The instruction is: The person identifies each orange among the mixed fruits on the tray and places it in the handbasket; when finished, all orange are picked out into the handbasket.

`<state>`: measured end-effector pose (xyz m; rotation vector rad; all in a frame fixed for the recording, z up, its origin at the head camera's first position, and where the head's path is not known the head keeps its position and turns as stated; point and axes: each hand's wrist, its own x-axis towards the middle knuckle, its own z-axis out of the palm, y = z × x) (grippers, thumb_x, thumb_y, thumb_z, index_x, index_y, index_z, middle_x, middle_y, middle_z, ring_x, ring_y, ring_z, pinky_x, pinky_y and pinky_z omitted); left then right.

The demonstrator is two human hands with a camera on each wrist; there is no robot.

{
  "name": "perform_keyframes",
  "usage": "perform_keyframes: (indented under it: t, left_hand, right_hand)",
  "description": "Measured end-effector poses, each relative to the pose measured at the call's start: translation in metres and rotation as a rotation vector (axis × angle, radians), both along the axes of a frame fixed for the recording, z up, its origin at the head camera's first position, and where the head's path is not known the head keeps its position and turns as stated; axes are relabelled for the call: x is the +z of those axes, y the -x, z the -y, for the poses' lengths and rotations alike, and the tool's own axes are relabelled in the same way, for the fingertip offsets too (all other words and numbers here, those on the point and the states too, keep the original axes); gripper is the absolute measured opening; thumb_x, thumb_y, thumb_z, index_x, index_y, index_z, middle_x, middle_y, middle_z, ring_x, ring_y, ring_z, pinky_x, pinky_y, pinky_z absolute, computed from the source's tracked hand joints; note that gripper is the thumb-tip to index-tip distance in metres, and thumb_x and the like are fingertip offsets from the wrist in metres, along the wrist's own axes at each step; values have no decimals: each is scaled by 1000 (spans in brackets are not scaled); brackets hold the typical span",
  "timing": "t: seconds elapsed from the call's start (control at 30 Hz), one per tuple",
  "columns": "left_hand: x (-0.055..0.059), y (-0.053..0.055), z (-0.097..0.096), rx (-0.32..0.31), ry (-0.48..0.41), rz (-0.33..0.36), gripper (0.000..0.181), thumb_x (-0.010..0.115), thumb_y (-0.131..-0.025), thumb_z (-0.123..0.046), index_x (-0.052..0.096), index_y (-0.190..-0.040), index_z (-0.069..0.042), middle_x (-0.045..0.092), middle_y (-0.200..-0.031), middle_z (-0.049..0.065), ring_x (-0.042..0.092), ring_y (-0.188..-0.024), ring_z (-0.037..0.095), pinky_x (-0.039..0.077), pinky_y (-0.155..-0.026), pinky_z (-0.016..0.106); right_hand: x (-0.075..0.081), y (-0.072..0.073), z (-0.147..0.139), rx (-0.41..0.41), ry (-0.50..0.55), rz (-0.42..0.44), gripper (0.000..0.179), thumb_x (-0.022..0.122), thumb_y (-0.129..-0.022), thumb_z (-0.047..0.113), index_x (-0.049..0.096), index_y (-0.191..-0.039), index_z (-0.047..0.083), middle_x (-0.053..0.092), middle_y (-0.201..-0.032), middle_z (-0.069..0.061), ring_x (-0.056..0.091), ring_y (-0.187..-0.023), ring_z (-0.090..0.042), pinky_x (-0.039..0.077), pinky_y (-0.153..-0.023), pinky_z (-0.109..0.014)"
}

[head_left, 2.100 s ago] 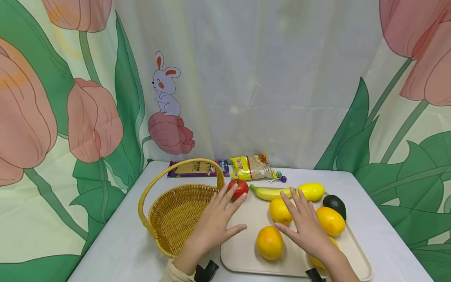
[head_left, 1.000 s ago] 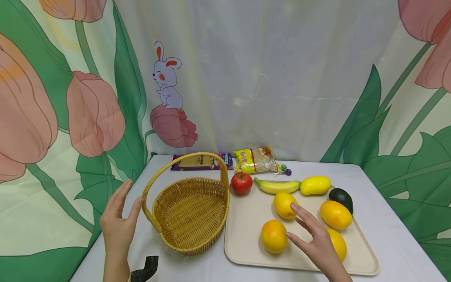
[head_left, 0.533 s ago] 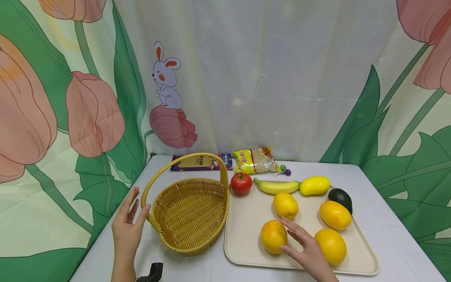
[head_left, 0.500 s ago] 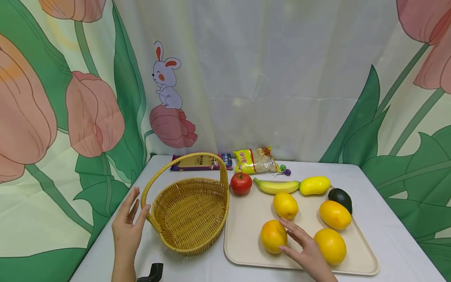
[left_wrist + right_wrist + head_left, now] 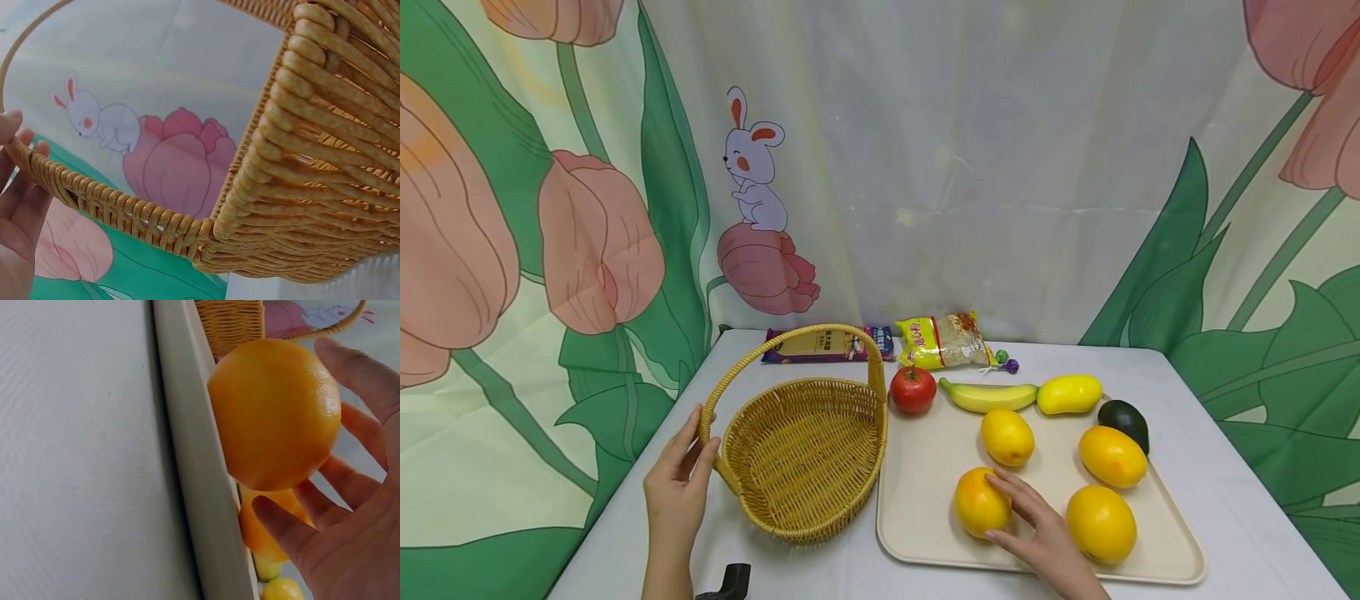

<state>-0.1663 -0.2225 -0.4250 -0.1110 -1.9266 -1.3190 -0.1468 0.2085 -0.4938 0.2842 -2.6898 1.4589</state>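
The golden wicker basket (image 5: 808, 458) stands left of the tray, its tall arched handle (image 5: 125, 209) rising over it. My left hand (image 5: 677, 483) is at the left side of that handle, thumb on one face and fingers behind it. A round orange (image 5: 982, 503) sits at the front of the beige tray (image 5: 917, 533). My right hand (image 5: 1037, 533) reaches in from its right side, fingertips close at its skin. In the right wrist view the fingers spread around the orange (image 5: 275, 415) without closing on it.
More fruit lies on the tray: several yellow-orange fruits (image 5: 1102, 524), a banana (image 5: 988, 397), a yellow mango-like fruit (image 5: 1070, 394), a dark avocado (image 5: 1124, 427) and a red tomato (image 5: 913, 390). Behind stand a purple packet (image 5: 820, 346), a yellow bag (image 5: 943, 340) and lollipops (image 5: 1009, 364).
Both hands have parted from over the basket and tray. The left has come to the basket's handle; the right has moved down and left to the orange. Basket and fruit have stayed put.
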Motion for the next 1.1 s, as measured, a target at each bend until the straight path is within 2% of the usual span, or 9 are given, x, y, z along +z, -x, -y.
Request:
perform_keyframes:
  t: [0.13, 0.3, 0.4, 0.53, 0.73, 1.1]
  left_hand:
    - [-3, 0, 1, -22, 5, -3, 53, 60, -85, 9, 53, -134, -11, 59, -116, -27, 57, -110, -9, 47, -89, 6]
    - [-5, 1, 2, -27, 4, -3, 53, 60, -86, 8, 52, -135, -12, 62, -114, -23, 59, -108, -8, 48, -89, 5]
    - [-5, 1, 2, -25, 2, 2, 53, 60, -87, 7, 52, -135, -13, 63, -113, -22, 59, -108, -7, 48, -88, 5]
    - [-5, 1, 3, -27, -3, 5, 52, 60, -87, 7, 53, -135, -13, 63, -113, -22, 60, -107, -7, 49, -87, 5]
    - [-5, 0, 2, -22, -3, 10, 51, 59, -87, 6, 53, -134, -13, 63, -113, -21, 60, -106, -7, 49, -85, 5]
    - [-5, 0, 2, -24, -10, 13, 51, 59, -88, 6, 53, -134, -14, 64, -112, -22, 60, -106, -7, 50, -83, 5]
  right_hand:
    - [-2, 2, 1, 3, -31, -5, 65, 79, -72, 33, 54, -132, 29, 40, -148, -7, 34, -120, 16, 53, -96, -43]
    - [-4, 3, 3, 4, -65, 10, 68, 80, -71, 33, 52, -133, 30, 37, -149, -8, 44, -127, -13, 52, -97, -44]
    - [-5, 4, 5, 1, -81, 7, 71, 81, -70, 32, 50, -135, 30, 36, -149, -9, 45, -127, -23, 53, -96, -41]
    - [-9, 6, 8, -8, -73, -12, 75, 82, -69, 27, 49, -135, 28, 35, -149, -12, 43, -128, -30, 54, -93, -40]
    - [-13, 8, 11, -16, -32, -21, 74, 83, -68, 19, 49, -134, 26, 33, -148, -17, 42, -129, -39, 56, -90, -45]
    - [-10, 8, 12, -18, -37, 30, 73, 82, -69, 24, 49, -134, 31, 32, -149, -15, 41, -131, -41, 53, -93, -49]
